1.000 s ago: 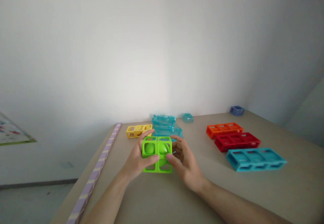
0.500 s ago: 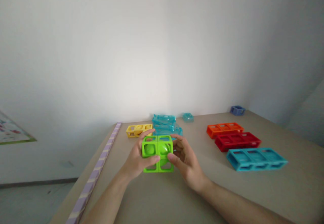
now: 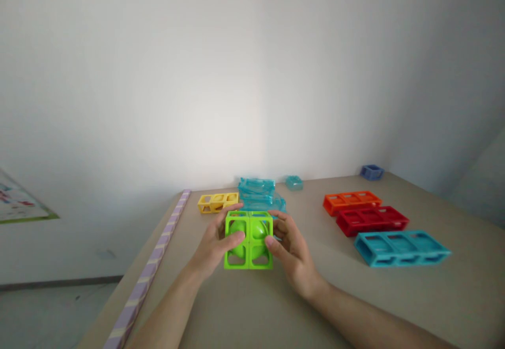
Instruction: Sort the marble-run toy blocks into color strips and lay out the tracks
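Observation:
Between my two hands I hold a bright green block (image 3: 249, 241) of open-framed cells with rounded green shapes inside. It is raised above the near part of the table. My left hand (image 3: 215, 243) grips its left side, the thumb lying across the front face. On the right side my right hand (image 3: 292, 249) closes on it, thumb tip at the front right edge. The fingers behind the block are partly hidden. Just beyond it lies a yellow three-cell frame block (image 3: 218, 202), beside a pile of clear teal plastic pieces (image 3: 257, 193).
On the right lie an orange frame block (image 3: 352, 201), a red one (image 3: 373, 219) and a teal one (image 3: 401, 248). A small clear teal piece (image 3: 294, 182) and a blue frame piece (image 3: 372, 171) sit near the wall. Purple striped edging (image 3: 148, 270) lines the table's left edge.
The green block has been turned slightly and now faces me more squarely. My left thumb has shifted a little up and left on its front.

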Available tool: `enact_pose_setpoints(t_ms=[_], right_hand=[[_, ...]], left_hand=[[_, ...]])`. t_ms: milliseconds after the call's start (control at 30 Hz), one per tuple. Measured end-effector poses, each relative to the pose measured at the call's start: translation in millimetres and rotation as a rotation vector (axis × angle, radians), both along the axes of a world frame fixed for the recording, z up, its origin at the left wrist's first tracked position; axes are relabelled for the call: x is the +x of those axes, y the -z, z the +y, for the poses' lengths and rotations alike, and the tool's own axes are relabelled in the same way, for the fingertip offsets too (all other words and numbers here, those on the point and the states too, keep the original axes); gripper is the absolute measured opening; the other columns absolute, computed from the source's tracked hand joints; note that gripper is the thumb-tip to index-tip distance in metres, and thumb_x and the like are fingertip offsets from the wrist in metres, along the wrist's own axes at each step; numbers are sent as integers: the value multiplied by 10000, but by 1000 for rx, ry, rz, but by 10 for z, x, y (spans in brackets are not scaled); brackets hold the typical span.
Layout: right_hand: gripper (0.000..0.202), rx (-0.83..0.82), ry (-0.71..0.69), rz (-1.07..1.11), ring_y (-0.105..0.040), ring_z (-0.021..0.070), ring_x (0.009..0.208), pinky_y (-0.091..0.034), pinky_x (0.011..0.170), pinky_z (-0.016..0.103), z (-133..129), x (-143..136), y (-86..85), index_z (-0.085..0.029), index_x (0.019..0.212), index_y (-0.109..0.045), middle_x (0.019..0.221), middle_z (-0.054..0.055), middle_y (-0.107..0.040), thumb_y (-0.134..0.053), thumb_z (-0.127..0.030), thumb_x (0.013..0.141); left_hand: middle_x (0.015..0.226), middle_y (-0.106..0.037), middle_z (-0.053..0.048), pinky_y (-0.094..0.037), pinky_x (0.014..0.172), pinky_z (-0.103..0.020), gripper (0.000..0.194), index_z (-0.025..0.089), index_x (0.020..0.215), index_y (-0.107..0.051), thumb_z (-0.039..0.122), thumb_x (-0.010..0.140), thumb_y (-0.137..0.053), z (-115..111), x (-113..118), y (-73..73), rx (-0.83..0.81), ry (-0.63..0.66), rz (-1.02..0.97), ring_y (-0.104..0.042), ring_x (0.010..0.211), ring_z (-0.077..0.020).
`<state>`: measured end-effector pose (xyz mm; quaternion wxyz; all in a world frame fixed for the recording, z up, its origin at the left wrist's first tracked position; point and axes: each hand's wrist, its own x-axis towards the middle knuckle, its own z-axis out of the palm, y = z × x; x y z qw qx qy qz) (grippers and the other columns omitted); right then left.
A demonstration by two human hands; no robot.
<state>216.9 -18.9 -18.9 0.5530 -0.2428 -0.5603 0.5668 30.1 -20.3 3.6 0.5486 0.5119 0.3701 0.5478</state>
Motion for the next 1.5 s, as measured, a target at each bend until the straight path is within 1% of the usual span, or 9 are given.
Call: enact_pose_setpoints(t_ms=[100, 300, 567, 700, 833, 1000, 1267, 1333, 1500], right_hand=[[439, 3, 10, -20, -560, 204, 902, -568, 616, 307, 10, 4, 6, -295, 1247, -421, 1004, 46, -533, -604, -427, 871], [329, 118, 72, -137, -596, 185, 898, -543, 745, 326, 34, 33, 51, -252, 1188, -455, 1005, 47, -579, -574, -385, 911], [338, 66, 83, -191, -590, 174, 832, -551, 674, 307, 64, 8, 65, -239, 1151, -467, 990, 48, -573, -562, -448, 904], [309, 60, 84, -187, -586, 163, 817, -552, 717, 314, 73, 4, 42, -222, 1091, -497, 984, 53, -577, -564, -454, 899], [293, 61, 97, -182, -586, 157, 785, -545, 684, 299, 61, 6, 34, -220, 1055, -506, 974, 48, -582, -576, -452, 891], [252, 91, 120, -176, -597, 168, 823, -522, 675, 279, 43, 1, 42, -224, 1038, -503, 942, 34, -582, -566, -429, 906], [246, 167, 141, -235, -586, 157, 769, -500, 651, 275, 44, 17, 47, -220, 1052, -489, 925, 30, -584, -559, -411, 914], [245, 167, 141, -243, -583, 157, 765, -494, 653, 279, 43, 22, 48, -223, 1058, -486, 927, 30, -585, -549, -413, 918], [240, 185, 152, -288, -561, 156, 758, -483, 665, 290, 34, 26, 34, -222, 1075, -487, 911, 28, -577, -551, -391, 917]], left_hand=[[1129, -666, -62, -559, 786, -327, 678, 249, 1308, -502, 272, 690, -780, 1, -9, 3, 0, 30, 27, -664, 971, -234], [1120, -675, -65, -541, 829, -344, 719, 238, 1280, -482, 212, 644, -817, -2, 1, -6, -49, 79, 108, -655, 978, -233], [1156, -673, -71, -537, 858, -362, 756, 234, 1274, -513, 231, 595, -846, 23, 6, 9, -66, -5, 85, -651, 1023, -256], [1152, -678, -78, -528, 876, -364, 822, 222, 1327, -466, 230, 599, -847, 25, 5, 21, -77, -30, 92, -650, 1036, -259], [1158, -679, -74, -538, 854, -348, 889, 231, 1378, -404, 219, 606, -844, 3, 20, -2, -82, -51, 95, -661, 1019, -246], [1114, -699, -57, -554, 804, -334, 917, 251, 1404, -352, 215, 623, -833, -17, 47, -44, -48, -37, 73, -683, 956, -227], [1125, -694, -56, -541, 830, -318, 883, 241, 1388, -399, 208, 619, -832, -17, 30, -25, -12, -10, 66, -672, 979, -224], [1127, -689, -58, -545, 807, -316, 820, 246, 1371, -429, 231, 648, -815, -7, 25, -10, -7, -17, 54, -673, 965, -225], [1083, -682, -68, -528, 780, -278, 407, 191, 1136, -632, 320, 762, -727, 59, -21, 36, 63, -101, 106, -657, 926, -203]])
